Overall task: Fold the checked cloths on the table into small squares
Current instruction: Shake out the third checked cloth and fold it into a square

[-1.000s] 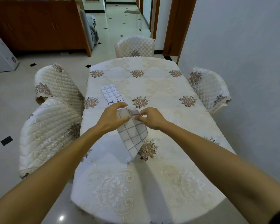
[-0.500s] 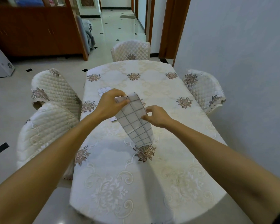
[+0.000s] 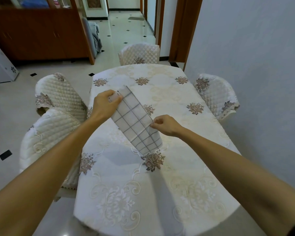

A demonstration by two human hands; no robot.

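A white cloth with a grey check [image 3: 134, 122] hangs in the air above the table [image 3: 160, 184], folded into a long strip that slants from upper left to lower right. My left hand [image 3: 105, 105] grips its upper end. My right hand [image 3: 165, 125] pinches its right edge about halfway down. The strip's lower end droops close to the tablecloth. The other checked cloth seen earlier on the table is hidden behind my left hand and the held cloth.
The oval table carries a cream tablecloth with brown flower motifs. Quilted chairs stand at the left [image 3: 58, 92], near left [image 3: 48, 133], far end [image 3: 139, 52] and right [image 3: 215, 94]. A grey wall [image 3: 254, 65] runs close along the right side.
Both hands have raised the cloth and drawn it out longer: my left hand moved up and away, my right hand slid down the right edge. The second cloth has gone out of sight.
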